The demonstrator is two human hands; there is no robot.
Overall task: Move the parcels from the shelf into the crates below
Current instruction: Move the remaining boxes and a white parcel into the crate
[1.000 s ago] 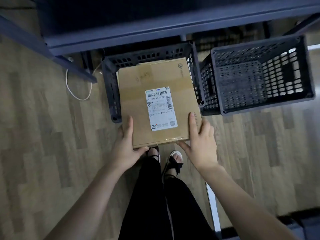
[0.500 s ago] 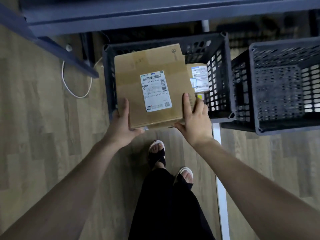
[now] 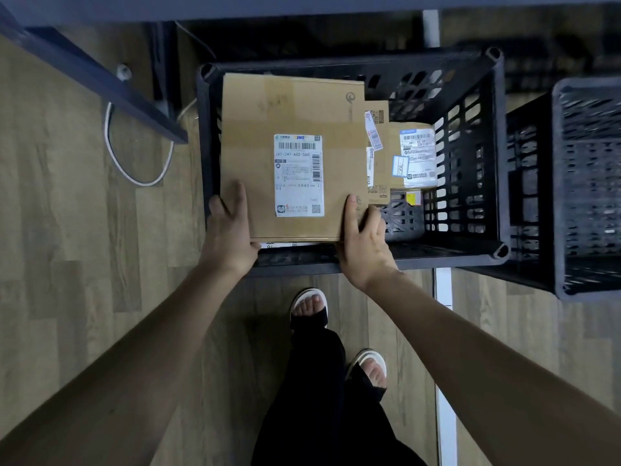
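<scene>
Flat cardboard parcel [image 3: 292, 156], apparently stiff and light, gripped at its near corners by left hand [image 3: 228, 230] and right hand [image 3: 364, 240] over the black crate [image 3: 497, 156].

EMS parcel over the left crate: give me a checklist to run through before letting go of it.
1. Both hands hold the EMS parcel: ok, left hand and right hand grip its near corners.
2. Parcel lies inside the left crate rim: ok on the sides that show.
3. Parcel rests on something below: cannot tell, its underside is hidden.
4. Smaller labelled parcels sit clear of it: not ok, its right edge overlaps them.
5. Fingers free of the near rim: cannot tell.
6. Right crate has room: ok, no parcels show in it.
</scene>
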